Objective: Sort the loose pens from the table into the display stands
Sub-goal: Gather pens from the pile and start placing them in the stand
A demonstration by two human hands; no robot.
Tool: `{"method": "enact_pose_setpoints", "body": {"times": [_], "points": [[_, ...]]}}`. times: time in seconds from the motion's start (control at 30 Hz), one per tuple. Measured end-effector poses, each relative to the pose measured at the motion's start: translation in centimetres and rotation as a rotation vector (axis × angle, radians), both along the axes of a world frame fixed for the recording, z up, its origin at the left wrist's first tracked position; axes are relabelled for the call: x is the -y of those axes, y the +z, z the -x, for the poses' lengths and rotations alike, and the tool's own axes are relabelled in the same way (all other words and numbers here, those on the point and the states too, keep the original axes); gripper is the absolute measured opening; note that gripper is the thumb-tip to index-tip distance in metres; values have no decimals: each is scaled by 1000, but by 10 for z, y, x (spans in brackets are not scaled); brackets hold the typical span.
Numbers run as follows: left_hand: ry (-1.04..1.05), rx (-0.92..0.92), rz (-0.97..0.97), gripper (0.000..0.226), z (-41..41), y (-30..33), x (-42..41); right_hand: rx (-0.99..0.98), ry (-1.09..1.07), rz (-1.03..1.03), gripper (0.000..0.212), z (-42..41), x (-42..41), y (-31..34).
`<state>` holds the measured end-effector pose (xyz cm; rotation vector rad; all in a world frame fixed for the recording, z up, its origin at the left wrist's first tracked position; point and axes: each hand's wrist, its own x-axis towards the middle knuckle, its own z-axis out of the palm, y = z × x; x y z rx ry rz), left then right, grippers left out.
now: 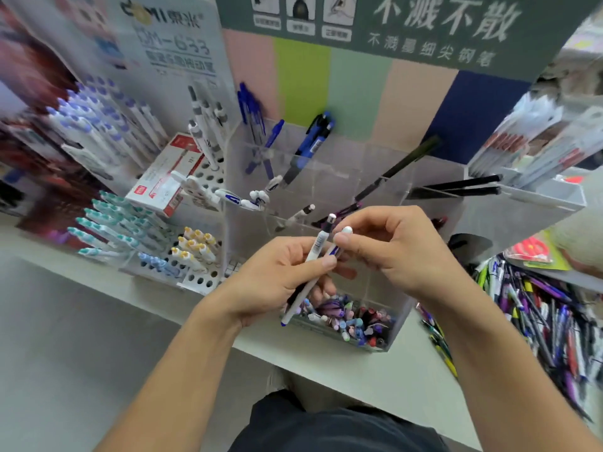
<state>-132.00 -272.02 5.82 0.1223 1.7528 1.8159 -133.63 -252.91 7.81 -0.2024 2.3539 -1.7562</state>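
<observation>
My left hand [274,275] grips two pens, a white one with a black grip and barcode label [321,239] and a white one with a blue tip [293,309], both slanting up to the right. My right hand [394,246] pinches the round white cap end [347,230] of a pen. Both hands hover over a clear acrylic display stand [326,197] with several compartments holding a few blue, black and white pens. Its front bin [352,321] is full of pastel and dark pen ends. A heap of loose pens [535,318] lies on the table at the right.
A perforated white stand [202,275] at the left holds teal, yellow and blue-capped pens. A red and white box [166,177] lies behind it, with purple-capped pens further left. A tray of packaged pens [535,151] stands at the back right. The table edge [293,360] runs diagonally below my hands.
</observation>
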Motion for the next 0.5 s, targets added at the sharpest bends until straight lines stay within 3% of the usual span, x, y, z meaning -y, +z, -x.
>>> {"method": "enact_pose_setpoints", "body": {"times": [0.13, 0.23, 0.33, 0.43, 0.5], "points": [[402, -128, 140, 27, 6, -17, 33, -267, -229, 130, 8, 13, 16, 14], [768, -182, 250, 20, 15, -34, 52, -525, -261, 12, 11, 31, 45, 20], [848, -209, 307, 6, 19, -43, 59, -718, -196, -220, 12, 54, 85, 12], [849, -213, 312, 27, 25, -49, 60, -796, -126, -317, 12, 71, 105, 6], [880, -212, 340, 36, 31, -53, 63, -742, -61, -416, 13, 81, 109, 3]]}}
